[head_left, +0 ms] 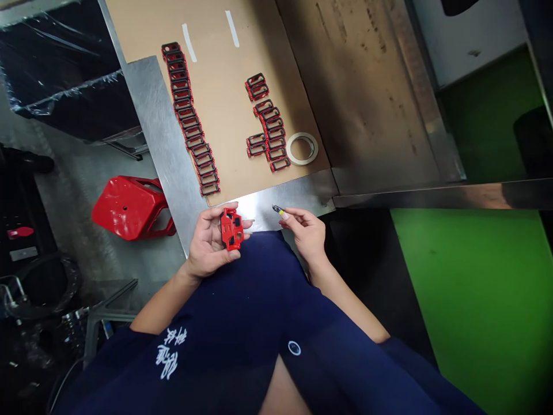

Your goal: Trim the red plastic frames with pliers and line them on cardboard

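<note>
Red part [232, 229]: flat plastic piece with dark cut-outs, held up over the lap at the near edge of the table [159, 132], its face turned towards the camera.
Left hand [210, 241]: clamped on the part. The palm sits to the part's left, the thumb is along its top, and curled fingertips show past its right and lower edges.
Right hand [306, 230]: thumb and forefinger are pinched together on a small metal piece [277, 208]. One fingertip [284, 214] looks yellow.
Part to right hand: the part lies just left of the metal piece and at about the same height. They are near, with a gap of bare steel showing between them, and not touching.
Table top: steel, with a brown cardboard sheet [224, 115] laid on it.
Long row [190, 118]: red-and-black frames in one line down the sheet's left side, beyond the left hand.
Short group [268, 129]: more of the same frames, mid-sheet, well apart from both hands.
Tape roll [302, 148]: flat on the sheet, just right of the short group.
Stool [129, 207]: red, on the floor left of the table.
</note>
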A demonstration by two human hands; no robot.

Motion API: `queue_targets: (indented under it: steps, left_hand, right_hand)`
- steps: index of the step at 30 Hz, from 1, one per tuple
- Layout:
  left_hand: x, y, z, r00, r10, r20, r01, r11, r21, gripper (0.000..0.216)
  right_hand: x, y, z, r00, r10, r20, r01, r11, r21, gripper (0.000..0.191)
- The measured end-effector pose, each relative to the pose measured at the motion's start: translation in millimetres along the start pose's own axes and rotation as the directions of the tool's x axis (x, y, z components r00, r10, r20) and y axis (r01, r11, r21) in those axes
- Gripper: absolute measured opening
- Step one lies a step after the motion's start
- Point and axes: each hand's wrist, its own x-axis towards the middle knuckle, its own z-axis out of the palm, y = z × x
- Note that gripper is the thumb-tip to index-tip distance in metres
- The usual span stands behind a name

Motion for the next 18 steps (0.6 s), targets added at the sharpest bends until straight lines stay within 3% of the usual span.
queue_targets:
  steps: [5,9,11,15,16,18]
  left_hand:
    - [2.8,-0.8,0.0,1.0,0.0,0.011,0.0,1.0,-0.01,0.069]
    - [3.3,-2.0,1.6,1.0,0.021,0.01,-0.021,1.0,0.013,0.071]
    - [3.1,-2.5,2.6,0.999,0.04,0.019,-0.041,0.998,0.057,0.071]
    - [1.7,-2.5,4.0,0.987,0.132,0.096,-0.148,0.97,0.195,0.079]
    - [1.3,-2.0,4.4,0.98,0.153,0.124,-0.178,0.957,0.229,0.082]
    - [0.8,-0.1,5.9,0.969,0.172,0.18,-0.218,0.935,0.281,0.087]
  right_hand:
    - [-10.7,-22.8,1.4,0.981,-0.178,0.076,0.181,0.983,-0.031,0.028]
    - [-24.0,-54.3,1.4,0.908,-0.379,0.179,0.398,0.914,-0.081,0.013]
    - [-30.7,-75.2,1.4,0.804,-0.508,0.309,0.566,0.813,-0.135,0.01]
    - [-39.6,-107.5,2.3,0.517,-0.63,0.579,0.822,0.555,-0.13,0.009]
    - [-40.7,-110.7,2.6,0.477,-0.629,0.613,0.842,0.527,-0.114,0.009]
    - [-42.3,-111.7,2.5,0.445,-0.629,0.638,0.852,0.517,-0.085,0.01]
